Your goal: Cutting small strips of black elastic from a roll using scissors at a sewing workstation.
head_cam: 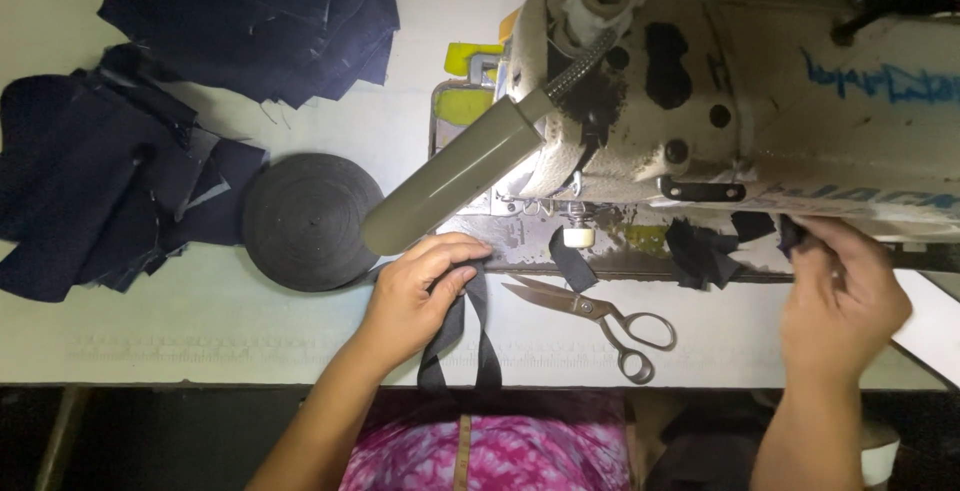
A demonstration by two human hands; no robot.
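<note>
The left hand (415, 296) pinches a doubled black strap (462, 336) on the table (200, 331), its grip clamped on the strap just near the sewing machine (720, 101). The strap's two ends hang over the table's near edge. The right hand (840, 296) has its grip clamped on a dark fabric piece (790, 233) under the machine's right side. Scissors (595, 316) lie between the hands. A strap roll (310, 219) sits left, beside dark fabric stacks (100, 181).

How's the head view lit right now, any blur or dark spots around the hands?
Head view: table bright under the lamp; left hand on the black strap sharp; right hand slightly motion-blurred; below the table edge falls into deep shadow.
</note>
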